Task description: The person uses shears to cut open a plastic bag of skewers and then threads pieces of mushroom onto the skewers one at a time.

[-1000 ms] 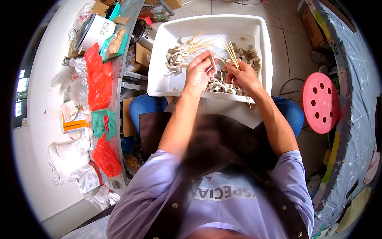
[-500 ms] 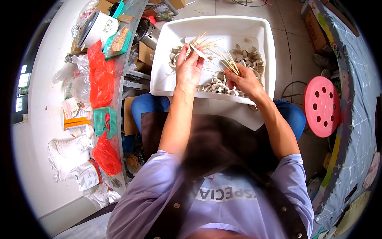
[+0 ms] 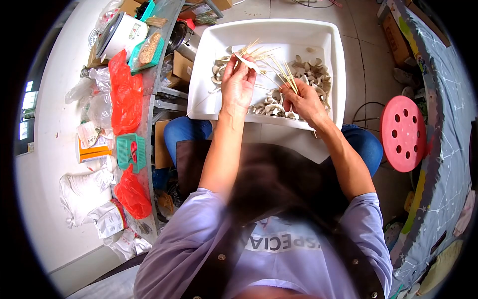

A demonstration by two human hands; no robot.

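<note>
Between the thumb and fingers of my left hand [image 3: 238, 85] is a pale, flat mushroom piece [image 3: 247, 62]. My right hand [image 3: 304, 102] grips a bundle of thin bamboo skewers [image 3: 289, 78], which fan up and to the left toward it. Both hands are over a white plastic tub [image 3: 337, 65] set in front of my knees. Greyish mushroom pieces [image 3: 318, 77] are heaped along the tub's right and near sides, with a smaller cluster at the left. More skewers [image 3: 255, 50] lie just beyond my left fingertips.
At the left, a table [image 3: 52, 144] carries red plastic bags [image 3: 124, 94], a green basket [image 3: 130, 152] and a white cooker [image 3: 127, 35]. A red round stool [image 3: 403, 133] stands at the right, beside a surface draped with grey patterned cloth [image 3: 443, 149].
The mushroom piece in my left hand has shifted slightly up and left. My right hand has moved a little to the left, still gripping the skewers.
</note>
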